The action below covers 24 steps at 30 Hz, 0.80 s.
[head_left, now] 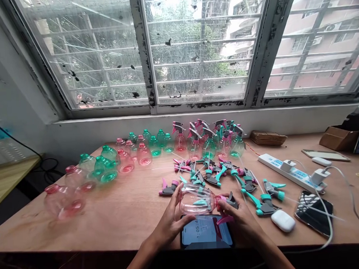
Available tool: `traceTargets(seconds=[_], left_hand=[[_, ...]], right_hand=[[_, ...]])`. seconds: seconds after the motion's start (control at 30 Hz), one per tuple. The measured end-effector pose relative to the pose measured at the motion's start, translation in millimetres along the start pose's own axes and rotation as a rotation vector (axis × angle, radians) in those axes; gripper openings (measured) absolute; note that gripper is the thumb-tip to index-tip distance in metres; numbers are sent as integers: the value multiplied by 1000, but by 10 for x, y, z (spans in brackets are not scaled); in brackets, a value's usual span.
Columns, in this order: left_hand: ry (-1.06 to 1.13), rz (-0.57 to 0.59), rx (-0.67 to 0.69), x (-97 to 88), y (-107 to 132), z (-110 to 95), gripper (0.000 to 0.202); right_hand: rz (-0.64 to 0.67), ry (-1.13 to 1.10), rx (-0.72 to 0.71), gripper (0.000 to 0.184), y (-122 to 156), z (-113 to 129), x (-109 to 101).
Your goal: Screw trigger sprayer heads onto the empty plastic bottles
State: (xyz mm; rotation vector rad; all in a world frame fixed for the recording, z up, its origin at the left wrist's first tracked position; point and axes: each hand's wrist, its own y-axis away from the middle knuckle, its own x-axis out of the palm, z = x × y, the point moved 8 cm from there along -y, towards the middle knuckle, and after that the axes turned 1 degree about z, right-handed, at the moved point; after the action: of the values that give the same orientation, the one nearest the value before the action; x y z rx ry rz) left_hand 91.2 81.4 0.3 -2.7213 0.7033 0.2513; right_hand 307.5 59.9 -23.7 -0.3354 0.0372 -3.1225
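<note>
My left hand [170, 222] is wrapped round a clear pink plastic bottle [197, 200], held on its side above a phone [206, 231] that shows a timer. My right hand [241, 219] grips the pink and grey spray trigger head [227, 205] at the bottle's neck. A pile of loose pink and teal trigger heads [217, 174] with thin tubes lies just beyond my hands.
Empty pink and teal bottles [106, 169] lie at the left; bottles with fitted sprayers [209, 143] stand by the window sill. At the right are a power strip [291, 171] with chargers, an earbud case [283, 220], a second phone [313, 212] and cardboard boxes [337, 137].
</note>
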Motion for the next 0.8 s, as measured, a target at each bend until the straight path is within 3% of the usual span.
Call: traceTargets(seconds=[0.17,0.33,0.6,0.8], left_hand=[[-237,-65,81,-77,-13,15,71],[-263,-61,72,-60,27,7,96],[-318,-94,139,-93,20,-64,64],[-345,-90,89,-101,30,-45,81]], right_hand=[[-17,41,-45,32,-84,-35,-16],[-37,61,-73,32,-13,-71,-10],[-70,83,-85,37,79,-98,-24],[-56,86,-84,35,73,-110,-44]])
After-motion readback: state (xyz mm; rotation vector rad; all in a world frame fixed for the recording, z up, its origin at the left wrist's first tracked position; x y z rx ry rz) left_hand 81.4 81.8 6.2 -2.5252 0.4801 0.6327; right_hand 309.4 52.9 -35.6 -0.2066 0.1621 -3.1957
